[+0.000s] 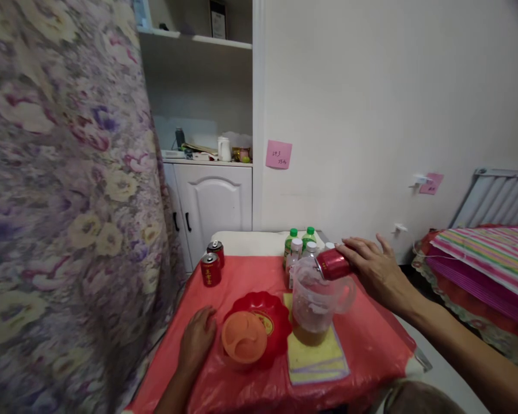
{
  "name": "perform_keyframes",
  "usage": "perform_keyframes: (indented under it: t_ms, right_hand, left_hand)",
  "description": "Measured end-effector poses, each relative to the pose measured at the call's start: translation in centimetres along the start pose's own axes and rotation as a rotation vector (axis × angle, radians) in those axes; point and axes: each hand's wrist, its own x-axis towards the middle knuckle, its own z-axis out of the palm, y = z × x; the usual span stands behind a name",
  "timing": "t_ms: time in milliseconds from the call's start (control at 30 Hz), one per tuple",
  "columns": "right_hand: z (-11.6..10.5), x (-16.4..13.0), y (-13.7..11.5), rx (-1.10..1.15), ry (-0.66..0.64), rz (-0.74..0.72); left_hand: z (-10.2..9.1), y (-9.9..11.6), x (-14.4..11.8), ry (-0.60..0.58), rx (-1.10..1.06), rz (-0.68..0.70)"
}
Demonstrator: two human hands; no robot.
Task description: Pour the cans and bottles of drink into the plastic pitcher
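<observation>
- The right hand (373,265) grips a red can (333,264) tipped on its side over the mouth of a clear jug (314,305), near the middle of the bench (371,339).
- The can's long axis lies close to level, running left to right, with its silver top end pointing left and slightly down into the jug.
- The jug stands upright on a yellow cloth (317,359) and holds a shallow layer of brownish liquid at the bottom; most of it is unfilled, so the pouring looks early on.
- I cannot tell whether liquid is leaving the can; the view is too blurred.
- The left hand (197,339) rests flat and open on the red cover by the near left edge, holding nothing, beside an orange lid (244,337) lying on a red bowl (271,310).
- Two more red cans (212,261) stand upright at the far left corner, untouched.
- Bottles (300,244) stand along the far edge behind the jug.
</observation>
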Motion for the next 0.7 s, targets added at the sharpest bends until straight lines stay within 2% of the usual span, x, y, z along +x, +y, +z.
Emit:
perform_keyframes:
  t_ms: [100,167,267,333,367,400,500,600,700]
  right_hand:
    - [0.0,-0.2,0.2,0.096,0.015,0.039]
    - [-0.2,-0.5,0.3,0.219,0.087,0.120]
    - [-0.6,-1.6,-0.2,0.605,0.187,0.301]
    - [-0.8,-3.0,-1.3,0.970,0.162,0.459]
    - [-0.7,-3.8,-2.2,1.169,0.112,0.525]
    - [-0.5,-4.7,-3.2,1.351,0.072,0.531]
    - [0.7,-7.2,-7.2,1.750,-0.023,0.434]
    - [2.6,-8.7,-11.6,1.968,-0.128,0.548]
    - [4.5,-9.0,-15.1,2.116,-0.146,0.691]
  left_hand:
    - [-0.1,0.0,0.1,0.001,-0.043,-0.011]
    - [-0.2,-0.1,0.2,0.004,-0.077,-0.020]
    - [-0.5,-0.2,0.4,0.004,-0.142,-0.041]
    - [-0.8,-0.3,0.5,0.003,-0.194,-0.062]
    - [-0.9,-0.4,0.6,0.003,-0.220,-0.075]
    - [-1.0,-0.4,0.6,0.004,-0.247,-0.090]
    - [-1.4,-0.5,0.7,-0.001,-0.331,-0.130]
    - [-2.0,-0.4,1.0,-0.017,-0.418,-0.160]
    - [-3.5,-0.3,1.6,-0.007,-0.494,-0.194]
